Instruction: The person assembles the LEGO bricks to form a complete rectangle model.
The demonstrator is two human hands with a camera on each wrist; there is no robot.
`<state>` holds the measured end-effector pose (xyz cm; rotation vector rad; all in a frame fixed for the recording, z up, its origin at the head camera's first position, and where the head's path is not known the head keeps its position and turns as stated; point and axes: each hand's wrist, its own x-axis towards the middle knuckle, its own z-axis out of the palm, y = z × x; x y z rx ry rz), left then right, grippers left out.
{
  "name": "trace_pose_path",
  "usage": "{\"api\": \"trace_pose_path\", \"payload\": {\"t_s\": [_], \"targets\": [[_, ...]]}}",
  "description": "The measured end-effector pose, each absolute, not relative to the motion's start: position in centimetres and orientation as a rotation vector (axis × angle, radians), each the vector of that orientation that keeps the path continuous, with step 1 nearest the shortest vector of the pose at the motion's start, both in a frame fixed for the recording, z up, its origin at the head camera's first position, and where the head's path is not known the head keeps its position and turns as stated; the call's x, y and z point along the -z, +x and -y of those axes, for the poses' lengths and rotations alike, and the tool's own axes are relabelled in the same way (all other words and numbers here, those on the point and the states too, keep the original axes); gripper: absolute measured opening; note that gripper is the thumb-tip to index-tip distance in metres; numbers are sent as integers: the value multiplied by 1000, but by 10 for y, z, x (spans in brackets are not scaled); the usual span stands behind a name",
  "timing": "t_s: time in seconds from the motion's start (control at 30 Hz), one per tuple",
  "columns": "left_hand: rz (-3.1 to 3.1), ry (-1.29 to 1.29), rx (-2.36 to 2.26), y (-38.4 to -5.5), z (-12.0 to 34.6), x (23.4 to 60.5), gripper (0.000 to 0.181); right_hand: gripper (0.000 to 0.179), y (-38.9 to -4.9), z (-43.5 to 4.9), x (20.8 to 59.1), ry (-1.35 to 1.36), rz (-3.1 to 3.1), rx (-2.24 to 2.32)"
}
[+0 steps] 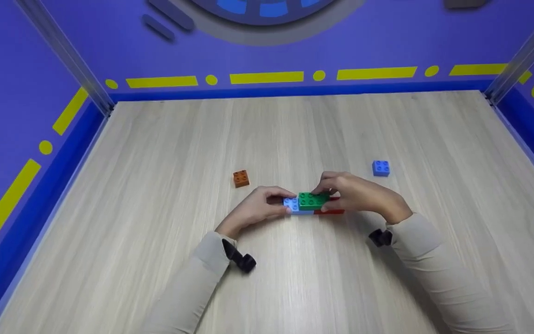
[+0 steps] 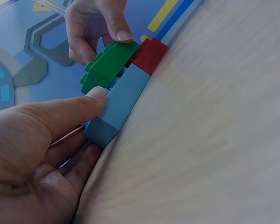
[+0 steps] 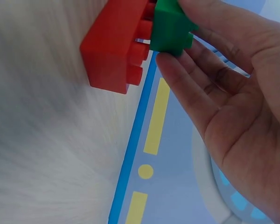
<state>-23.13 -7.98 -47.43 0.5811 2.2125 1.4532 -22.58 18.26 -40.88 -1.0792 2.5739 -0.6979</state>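
Note:
A light blue brick (image 1: 291,204) and a red brick (image 1: 336,211) lie end to end on the table. My left hand (image 1: 262,204) grips the light blue brick at its left end, thumb on the near side. Over the joint of the two sits a green brick (image 1: 312,201), which my right hand (image 1: 355,192) pinches between thumb and fingers. In the left wrist view the green brick (image 2: 113,63) is slightly tilted above the studs. The right wrist view shows studs of the red brick (image 3: 113,46) bare beside the green one (image 3: 170,28).
An orange-brown brick (image 1: 241,178) lies beyond my left hand, and a blue brick (image 1: 381,168) beyond my right. Blue-purple panels with yellow marks (image 1: 267,77) border the wooden table (image 1: 202,139) at the back and sides.

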Motion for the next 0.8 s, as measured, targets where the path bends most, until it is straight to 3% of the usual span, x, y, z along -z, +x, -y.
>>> {"api": "trace_pose_path", "payload": {"t_s": [0.5, 0.8], "targets": [[-2210, 622, -1472, -229, 81, 476, 34, 20, -220, -172, 403, -1128, -2674, 561], [-2194, 607, -1483, -232, 81, 475, 35, 25, -219, -168, 399, -1178, -2693, 495]]}}
